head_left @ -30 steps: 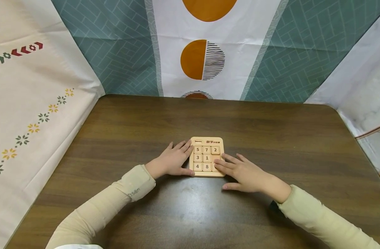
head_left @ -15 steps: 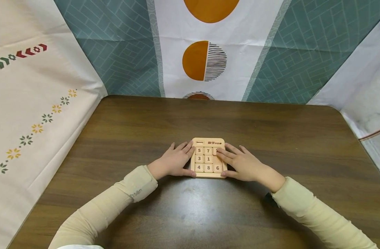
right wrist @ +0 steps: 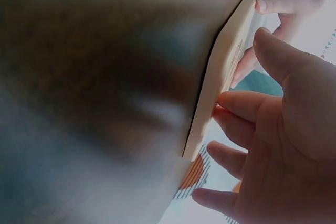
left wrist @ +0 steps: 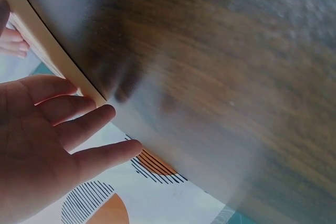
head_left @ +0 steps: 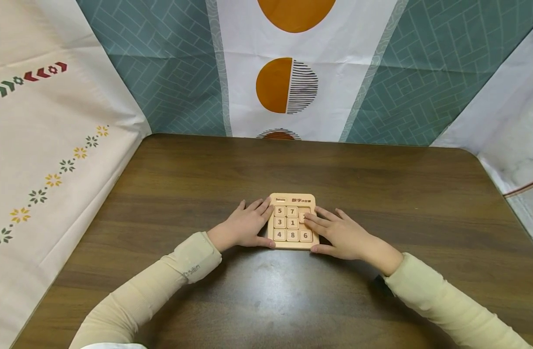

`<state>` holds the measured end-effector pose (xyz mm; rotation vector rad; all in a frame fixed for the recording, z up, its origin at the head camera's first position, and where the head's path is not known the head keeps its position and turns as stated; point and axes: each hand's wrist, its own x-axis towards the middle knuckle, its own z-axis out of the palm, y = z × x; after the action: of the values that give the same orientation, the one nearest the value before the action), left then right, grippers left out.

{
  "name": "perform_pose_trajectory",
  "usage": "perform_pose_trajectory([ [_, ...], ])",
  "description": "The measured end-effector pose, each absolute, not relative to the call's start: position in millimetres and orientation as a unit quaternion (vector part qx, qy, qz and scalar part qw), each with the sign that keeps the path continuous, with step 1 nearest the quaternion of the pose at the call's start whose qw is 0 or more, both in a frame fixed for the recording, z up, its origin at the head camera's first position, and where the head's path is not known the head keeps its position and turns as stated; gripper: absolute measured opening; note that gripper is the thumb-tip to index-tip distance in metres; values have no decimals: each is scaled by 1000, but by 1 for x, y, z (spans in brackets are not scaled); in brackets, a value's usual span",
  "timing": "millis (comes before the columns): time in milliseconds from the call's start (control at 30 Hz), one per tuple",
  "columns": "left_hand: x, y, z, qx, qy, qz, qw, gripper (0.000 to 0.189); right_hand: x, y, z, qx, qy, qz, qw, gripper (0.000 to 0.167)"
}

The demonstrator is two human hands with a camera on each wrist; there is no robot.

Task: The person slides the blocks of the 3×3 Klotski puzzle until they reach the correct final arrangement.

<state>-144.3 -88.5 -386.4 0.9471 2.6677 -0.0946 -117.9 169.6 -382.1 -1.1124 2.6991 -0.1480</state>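
A wooden number sliding puzzle lies flat on the table. In the head view its tiles read 5, 7 in the top row, 3, 1 in the middle and 4, 8, 6 at the bottom. My left hand rests along its left edge, with fingers extended and the thumb at the near left corner. A fingertip of my right hand touches the 2 tile, partly covering it in the right column. The right thumb lies by the near right corner. Both wrist views show the puzzle's pale edge beside the outstretched fingers.
The brown wooden table surrounds the puzzle. Behind it hangs a teal and white patterned cloth, and a white embroidered cloth borders the left side. A small dark object shows below the right sleeve.
My right hand has gone from the lower right tile to the upper right one, then slightly back toward me. The 2 tile has slid down from the top right corner. The left hand stays put.
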Motion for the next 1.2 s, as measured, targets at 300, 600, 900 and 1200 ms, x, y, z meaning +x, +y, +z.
perform_pose_trajectory([
  [300, -144, -89, -385, 330, 932, -27, 149, 95, -110, 169, -381, -384, 916, -59, 103, 67],
  [600, -144, -89, -385, 328, 932, -23, 151, 95, -110, 169, -379, -384, 917, -50, 98, 63],
  [900, -144, -88, -387, 333, 931, -26, 150, 96, -132, 157, -379, -378, 921, -41, 82, 64],
  [1200, -145, -88, -387, 330, 931, -27, 153, 96, -139, 147, -381, -386, 915, -54, 105, 63],
])
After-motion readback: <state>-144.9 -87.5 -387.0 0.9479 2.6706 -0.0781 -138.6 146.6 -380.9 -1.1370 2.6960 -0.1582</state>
